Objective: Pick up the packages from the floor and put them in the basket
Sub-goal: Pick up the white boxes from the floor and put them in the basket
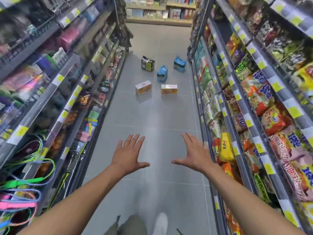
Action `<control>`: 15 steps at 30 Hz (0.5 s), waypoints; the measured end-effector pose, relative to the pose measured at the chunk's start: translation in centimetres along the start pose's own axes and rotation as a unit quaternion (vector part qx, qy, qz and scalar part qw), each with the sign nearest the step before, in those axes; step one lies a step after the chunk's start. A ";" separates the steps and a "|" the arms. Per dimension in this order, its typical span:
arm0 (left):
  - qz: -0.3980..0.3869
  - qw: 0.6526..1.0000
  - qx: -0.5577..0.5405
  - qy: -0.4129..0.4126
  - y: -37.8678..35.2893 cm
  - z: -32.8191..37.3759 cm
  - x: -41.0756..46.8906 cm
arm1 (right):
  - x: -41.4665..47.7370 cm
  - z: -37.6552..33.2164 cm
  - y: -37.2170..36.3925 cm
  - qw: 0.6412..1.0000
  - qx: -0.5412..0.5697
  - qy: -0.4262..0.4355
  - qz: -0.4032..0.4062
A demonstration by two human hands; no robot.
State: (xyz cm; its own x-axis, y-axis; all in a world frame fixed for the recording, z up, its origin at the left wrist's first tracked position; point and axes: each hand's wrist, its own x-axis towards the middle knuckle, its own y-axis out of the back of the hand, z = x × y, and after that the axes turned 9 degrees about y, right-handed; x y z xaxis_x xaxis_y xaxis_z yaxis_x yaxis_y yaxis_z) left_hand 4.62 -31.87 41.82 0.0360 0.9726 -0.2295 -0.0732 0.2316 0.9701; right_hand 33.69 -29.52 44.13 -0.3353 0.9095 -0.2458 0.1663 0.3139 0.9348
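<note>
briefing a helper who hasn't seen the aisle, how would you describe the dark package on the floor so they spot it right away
Look down the grey tiled floor of the aisle to the five packages lying beyond the open hands. The dark package is at the far left of the group, behind the left orange box. It is the only black one; its neighbours are blue or orange.

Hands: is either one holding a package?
No. The left hand and right hand are open and empty; the packages lie on the floor ahead.

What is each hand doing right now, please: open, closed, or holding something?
Left hand: open, fingers spread, holding nothing.
Right hand: open, fingers spread, holding nothing.
</note>
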 end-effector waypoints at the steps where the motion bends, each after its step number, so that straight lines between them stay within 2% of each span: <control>1: 0.000 1.000 -0.002 0.007 0.3 -0.2 1.7 | 1.8 0.4 0.4 1.000 -0.001 0.004 -0.002; 8: 0.004 0.999 -0.008 0.041 2.5 -2.8 13.7 | 14.8 1.8 3.4 1.000 0.000 0.022 -0.012; 15: -0.003 0.999 -0.011 0.038 5.9 -7.0 27.6 | 28.8 2.4 6.9 1.000 -0.003 0.009 -0.011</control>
State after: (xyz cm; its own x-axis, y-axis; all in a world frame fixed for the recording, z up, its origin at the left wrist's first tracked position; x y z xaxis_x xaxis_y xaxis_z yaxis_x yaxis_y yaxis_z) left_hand -1.80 -3.48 40.66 -0.0396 0.9694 -0.2424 -0.0946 0.2379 0.9667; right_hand 27.42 -0.46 42.90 -0.3561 0.8971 -0.2614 0.1524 0.3318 0.9310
